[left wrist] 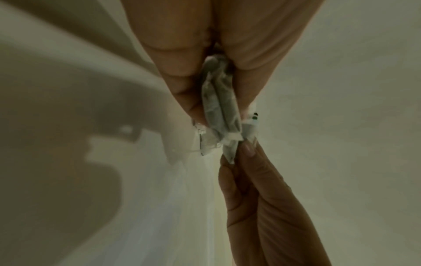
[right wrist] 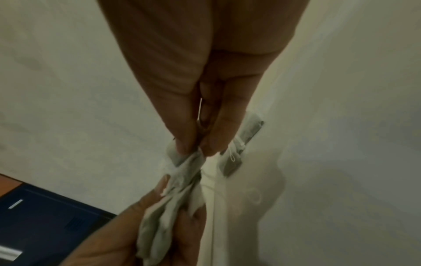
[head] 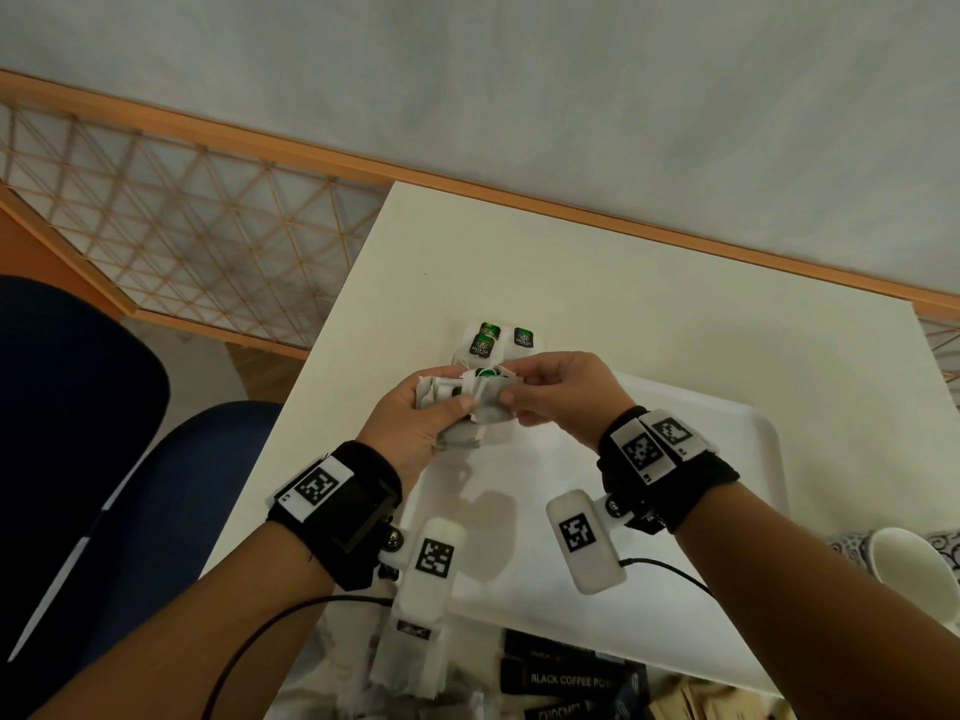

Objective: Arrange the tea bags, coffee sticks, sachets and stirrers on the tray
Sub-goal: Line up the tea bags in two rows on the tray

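My left hand [head: 448,403] grips a bunch of white tea bags [head: 460,433] above the far left corner of the white tray [head: 727,439]. The right hand [head: 511,389] pinches the top edge of one tea bag [head: 488,397] from that bunch, its green tag facing up. In the left wrist view the bunch [left wrist: 222,106] sits between thumb and fingers, and the right hand [left wrist: 244,154] nips a bag below it. The right wrist view shows the pinched bag [right wrist: 187,160] and the bunch [right wrist: 159,214]. Three tea bags with green tags [head: 493,339] lie at the tray's far left corner.
Black coffee sticks [head: 566,679], more tea bags [head: 410,662] and wooden stirrers [head: 701,701] lie at the near edge of the white table [head: 623,283]. A white cup [head: 909,569] stands at the right. A blue chair [head: 130,511] is on the left.
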Demonstrator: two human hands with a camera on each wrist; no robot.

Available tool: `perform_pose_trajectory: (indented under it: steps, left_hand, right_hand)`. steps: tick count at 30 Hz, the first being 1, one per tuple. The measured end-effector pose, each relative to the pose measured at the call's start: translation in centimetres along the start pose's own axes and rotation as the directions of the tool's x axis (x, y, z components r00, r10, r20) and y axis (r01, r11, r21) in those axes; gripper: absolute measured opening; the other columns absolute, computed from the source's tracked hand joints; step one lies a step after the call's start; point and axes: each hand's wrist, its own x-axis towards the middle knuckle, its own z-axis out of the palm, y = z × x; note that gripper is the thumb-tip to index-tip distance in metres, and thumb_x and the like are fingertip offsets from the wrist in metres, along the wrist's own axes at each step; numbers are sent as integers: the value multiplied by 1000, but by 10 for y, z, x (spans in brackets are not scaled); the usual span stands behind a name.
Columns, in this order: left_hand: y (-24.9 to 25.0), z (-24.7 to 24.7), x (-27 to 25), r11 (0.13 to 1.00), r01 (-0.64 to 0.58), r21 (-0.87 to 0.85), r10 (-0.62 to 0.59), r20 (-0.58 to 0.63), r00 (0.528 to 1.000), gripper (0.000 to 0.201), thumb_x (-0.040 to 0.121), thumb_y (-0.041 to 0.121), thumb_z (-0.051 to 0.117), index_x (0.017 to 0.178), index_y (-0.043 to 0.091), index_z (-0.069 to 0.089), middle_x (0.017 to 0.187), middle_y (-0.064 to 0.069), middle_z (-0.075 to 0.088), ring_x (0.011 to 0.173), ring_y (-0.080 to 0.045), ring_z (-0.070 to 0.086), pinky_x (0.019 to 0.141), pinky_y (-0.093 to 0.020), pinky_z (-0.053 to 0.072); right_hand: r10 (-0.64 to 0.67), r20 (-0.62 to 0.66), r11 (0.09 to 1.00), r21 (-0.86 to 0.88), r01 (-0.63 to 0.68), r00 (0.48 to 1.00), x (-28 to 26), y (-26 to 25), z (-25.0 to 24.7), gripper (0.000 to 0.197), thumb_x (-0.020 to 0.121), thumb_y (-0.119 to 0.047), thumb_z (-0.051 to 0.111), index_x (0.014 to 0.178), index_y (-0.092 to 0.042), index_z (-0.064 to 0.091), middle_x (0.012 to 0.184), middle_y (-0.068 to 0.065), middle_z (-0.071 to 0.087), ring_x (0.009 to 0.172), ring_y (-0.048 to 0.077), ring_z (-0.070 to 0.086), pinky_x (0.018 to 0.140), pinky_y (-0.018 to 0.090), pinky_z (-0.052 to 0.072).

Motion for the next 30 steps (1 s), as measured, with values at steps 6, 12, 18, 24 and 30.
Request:
perform_pose_trajectory:
  steps: [6,12,18,24,30]
  left_hand:
    - [0,2,0,996,80,-45,-79,36,996,28,93,-6,47,118,2,57,85,-15,59,49,-10,53,43,-19,42]
    - [9,10,-4,996,86,-35,-78,200,977,20,88,5,55,103,-2,64,86,-18,46,53,-14,28,48,-21,36]
    - [7,6,-3,998,55,-44,-42,242,969,20,92,11,55,99,-3,66,77,-18,47,39,-8,27,42,-16,32]
    - [6,3,-2,998,42,-54,-21,350,936,18,92,11,52,101,0,63,64,-6,38,39,-6,24,38,-14,27]
    - [3,1,-3,999,12,-44,1,284,959,26,88,7,57,109,-7,59,65,-10,53,38,-6,28,39,-14,29]
  right_hand:
    - [-80,-120,997,-11,79,990,-1,1,-3,16,74,-3,76,78,-16,68,74,2,66,66,17,61,73,36,57]
    - [-96,-77,995,-44,93,992,-4,8,7,21,71,-6,78,72,-24,67,71,0,65,70,20,60,79,47,54]
    - [-119,-45,992,-53,117,992,-4,6,8,22,68,-15,83,80,-27,70,76,1,66,71,19,61,82,46,54]
    - [-114,-31,993,-5,114,993,-5,2,6,11,85,-14,68,90,-22,73,77,1,70,68,12,65,69,29,56]
    - [-75,-96,997,12,77,993,-1,3,-1,23,84,-3,66,93,-24,71,76,3,69,64,12,61,68,27,57]
